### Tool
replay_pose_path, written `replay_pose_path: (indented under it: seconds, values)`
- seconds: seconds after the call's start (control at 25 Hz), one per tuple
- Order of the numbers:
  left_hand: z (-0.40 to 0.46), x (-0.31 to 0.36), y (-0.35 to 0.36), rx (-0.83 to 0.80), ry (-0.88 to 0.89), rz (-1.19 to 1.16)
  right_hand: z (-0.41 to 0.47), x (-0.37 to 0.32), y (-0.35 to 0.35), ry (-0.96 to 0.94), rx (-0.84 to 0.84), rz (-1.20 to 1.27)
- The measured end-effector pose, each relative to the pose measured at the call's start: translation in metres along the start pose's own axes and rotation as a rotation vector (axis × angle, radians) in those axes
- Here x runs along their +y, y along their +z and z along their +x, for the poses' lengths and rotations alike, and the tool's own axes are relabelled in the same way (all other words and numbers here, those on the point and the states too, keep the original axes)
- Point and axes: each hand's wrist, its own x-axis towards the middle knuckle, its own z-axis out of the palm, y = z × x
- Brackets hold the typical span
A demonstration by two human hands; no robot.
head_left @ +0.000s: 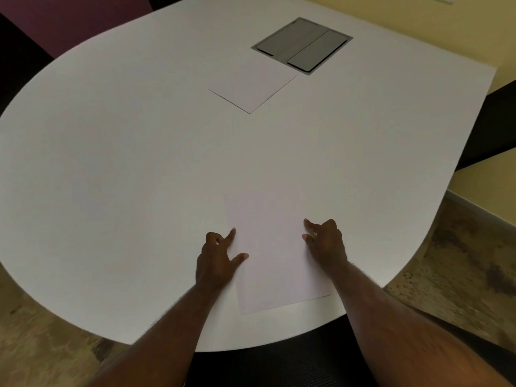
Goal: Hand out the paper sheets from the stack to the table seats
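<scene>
A white paper sheet (276, 261) lies flat near the front edge of the white table (111, 177), right before me. My left hand (217, 261) rests on the sheet's left edge with fingers spread, thumb and forefinger touching the paper. My right hand (325, 244) rests on its right edge, fingertips pressing down. Neither hand grips it. Farther back, the paper stack (252, 88) lies near the table's middle, turned at an angle.
A grey metal cable hatch (303, 44) is set flush into the table behind the stack. A dark chair (279, 364) sits below the front edge. A dark red panel (72, 20) stands at the far left, yellow walls at the right.
</scene>
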Motion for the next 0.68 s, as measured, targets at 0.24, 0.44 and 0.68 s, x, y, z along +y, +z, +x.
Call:
replay_pose_path:
  seconds: [0.24,0.44,0.68]
  values:
    - [-0.010,0.008,-0.031,0.102,0.028,-0.076,-0.022,-0.041,-0.021,-0.138,0.283,0.055]
    - [-0.013,0.020,-0.132,0.335,0.253,-0.078,-0.038,-0.128,-0.055,-0.333,0.476,0.062]
    - [-0.009,-0.007,-0.297,0.517,0.433,-0.053,-0.071,-0.267,-0.086,-0.485,0.664,0.177]
